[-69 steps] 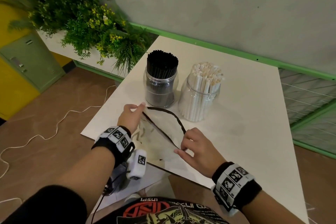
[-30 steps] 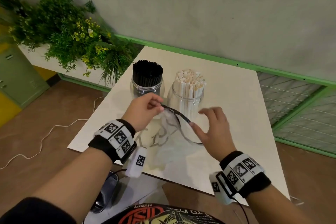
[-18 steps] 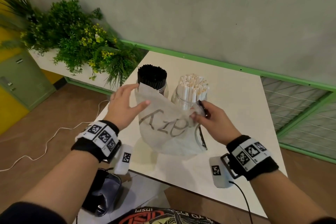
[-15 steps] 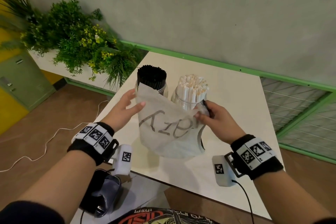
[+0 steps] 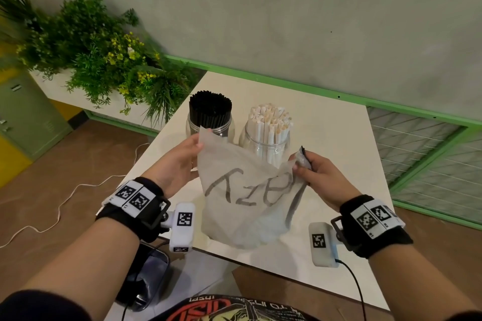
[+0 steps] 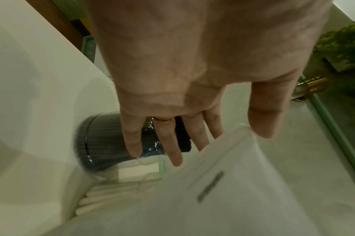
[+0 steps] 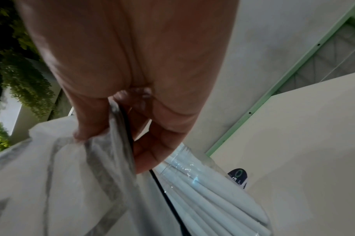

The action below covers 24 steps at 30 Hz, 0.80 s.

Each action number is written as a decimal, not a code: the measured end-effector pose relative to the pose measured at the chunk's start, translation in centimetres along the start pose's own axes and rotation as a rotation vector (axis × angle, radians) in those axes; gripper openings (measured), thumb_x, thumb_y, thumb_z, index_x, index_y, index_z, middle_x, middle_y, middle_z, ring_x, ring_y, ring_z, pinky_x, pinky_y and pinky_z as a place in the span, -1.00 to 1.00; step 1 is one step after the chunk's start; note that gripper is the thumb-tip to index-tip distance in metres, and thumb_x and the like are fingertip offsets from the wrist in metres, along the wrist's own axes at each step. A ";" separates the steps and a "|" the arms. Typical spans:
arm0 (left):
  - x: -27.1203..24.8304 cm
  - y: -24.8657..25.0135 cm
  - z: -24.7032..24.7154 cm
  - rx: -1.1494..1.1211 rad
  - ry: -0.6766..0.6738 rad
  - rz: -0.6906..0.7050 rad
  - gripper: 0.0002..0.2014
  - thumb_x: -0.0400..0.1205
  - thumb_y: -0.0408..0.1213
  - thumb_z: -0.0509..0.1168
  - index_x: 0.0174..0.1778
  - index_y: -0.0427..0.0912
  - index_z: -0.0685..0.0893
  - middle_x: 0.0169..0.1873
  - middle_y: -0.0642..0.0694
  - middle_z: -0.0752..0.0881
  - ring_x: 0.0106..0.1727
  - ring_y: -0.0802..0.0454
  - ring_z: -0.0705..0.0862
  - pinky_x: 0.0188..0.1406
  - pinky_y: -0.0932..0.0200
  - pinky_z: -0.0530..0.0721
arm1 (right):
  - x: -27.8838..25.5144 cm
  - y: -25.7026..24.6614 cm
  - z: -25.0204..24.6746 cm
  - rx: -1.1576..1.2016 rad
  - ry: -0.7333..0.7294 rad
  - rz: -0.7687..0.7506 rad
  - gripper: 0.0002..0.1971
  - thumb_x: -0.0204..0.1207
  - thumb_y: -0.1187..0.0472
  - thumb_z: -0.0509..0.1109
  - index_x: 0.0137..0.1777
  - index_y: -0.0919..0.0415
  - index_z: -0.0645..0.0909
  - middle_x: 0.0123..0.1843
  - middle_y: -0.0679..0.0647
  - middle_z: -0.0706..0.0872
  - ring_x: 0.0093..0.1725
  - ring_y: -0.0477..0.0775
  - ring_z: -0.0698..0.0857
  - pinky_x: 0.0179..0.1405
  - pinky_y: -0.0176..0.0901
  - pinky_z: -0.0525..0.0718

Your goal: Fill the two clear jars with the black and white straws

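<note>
We hold the empty plastic bag (image 5: 242, 198) up between both hands, left hand (image 5: 177, 164) pinching its top corner, right hand (image 5: 317, 176) gripping the other, both full jars (image 5: 266, 148) just beyond, straws upright.

I am counting two clear jars on one white table (image 5: 326, 138): the left jar (image 5: 208, 126) packed with black straws (image 5: 210, 109), too many to number, and the right jar (image 5: 264, 147) packed with white straws (image 5: 270, 122), likewise uncounted. I am holding up one translucent bag (image 5: 242, 190) between my two hands: left hand (image 5: 174, 164), right hand (image 5: 317, 178). One planter of greenery (image 5: 99, 52) is sitting far left.
</note>
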State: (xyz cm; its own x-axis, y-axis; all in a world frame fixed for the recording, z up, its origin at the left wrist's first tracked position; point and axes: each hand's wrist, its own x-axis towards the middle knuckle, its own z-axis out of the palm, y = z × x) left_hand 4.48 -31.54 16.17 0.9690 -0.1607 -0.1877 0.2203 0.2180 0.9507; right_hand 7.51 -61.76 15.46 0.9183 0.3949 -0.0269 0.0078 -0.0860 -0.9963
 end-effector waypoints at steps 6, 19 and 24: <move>0.1 -0.4 0.7 0.028 0.013 0.007 -0.55 0.33 0.11 0.52 0.09 0.02 0.74 0.07 -0.01 0.78 0.09 0.08 0.71 0.02 0.18 0.69 | -0.2 0.5 -0.7 0.108 0.040 0.039 -0.84 0.53 0.26 0.32 0.08 0.16 0.63 -0.14 -0.11 0.82 -0.06 -0.15 0.76 -0.05 -0.31 0.64; 0.3 -0.6 -4.1 -0.016 0.528 0.177 -0.79 0.67 -0.20 0.27 -0.30 -0.08 0.50 -0.25 0.01 0.62 -0.15 0.10 0.59 0.00 0.13 0.58 | -0.5 2.9 -3.9 0.325 0.511 -0.021 -0.28 -0.18 -0.33 0.72 -0.19 0.18 0.62 -0.29 -0.02 0.75 -0.25 -0.09 0.70 -0.22 -0.28 0.71; 1.0 -0.3 -3.8 0.128 0.598 0.214 -0.80 0.69 -0.13 0.24 -0.23 -0.10 0.52 -0.27 -0.01 0.54 -0.23 0.08 0.50 -0.13 0.15 0.55 | -0.1 2.4 -4.2 0.233 0.643 -0.061 -0.53 0.15 -0.27 0.60 -0.28 0.12 0.63 -0.34 0.05 0.62 -0.38 -0.04 0.54 -0.37 -0.18 0.57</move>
State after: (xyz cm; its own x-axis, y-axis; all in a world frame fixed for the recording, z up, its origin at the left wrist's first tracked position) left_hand 5.87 -28.07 14.77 0.8930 0.4459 -0.0607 0.0361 0.0634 0.9973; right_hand 9.06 -65.85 13.38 0.9720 -0.2348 0.0123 0.0479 0.1463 -0.9881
